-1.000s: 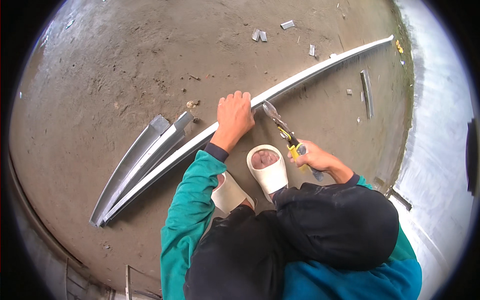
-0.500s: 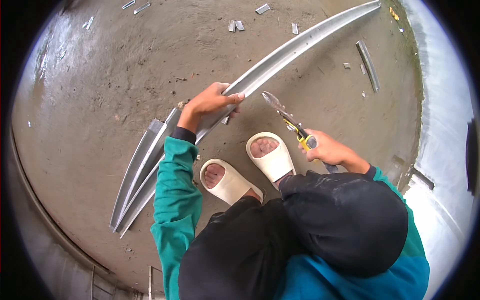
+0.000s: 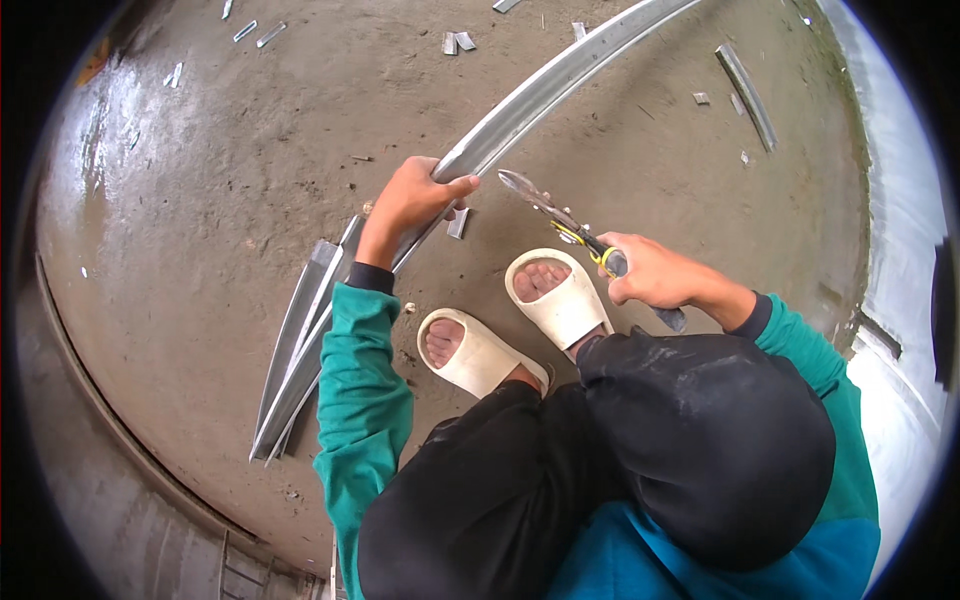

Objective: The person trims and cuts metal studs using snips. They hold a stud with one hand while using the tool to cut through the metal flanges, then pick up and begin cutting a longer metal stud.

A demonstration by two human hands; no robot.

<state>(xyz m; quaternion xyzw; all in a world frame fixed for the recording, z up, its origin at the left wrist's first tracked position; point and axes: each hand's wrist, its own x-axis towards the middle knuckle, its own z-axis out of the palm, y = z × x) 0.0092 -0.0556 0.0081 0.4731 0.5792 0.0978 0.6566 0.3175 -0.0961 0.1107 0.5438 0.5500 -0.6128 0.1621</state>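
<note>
My left hand is closed round a long grey metal channel, thumb over its near edge. The channel slants from beside my left forearm up to the far right, past the top of the picture. My right hand grips tin snips with yellow and black handles. Their blades point up and left, with the tip just short of the channel, right of my left hand. More metal channels lie on the ground by my left sleeve, partly under the held one. A short metal offcut lies just below my left hand.
Small metal offcuts are scattered on the rough grey-brown floor. A longer channel piece lies at the far right, near a pale wall. My feet, in cream slides, stand below the snips.
My right hand has brought the snips left and up, closer to the channel. The left hand keeps its hold. The whole view has shifted slightly.
</note>
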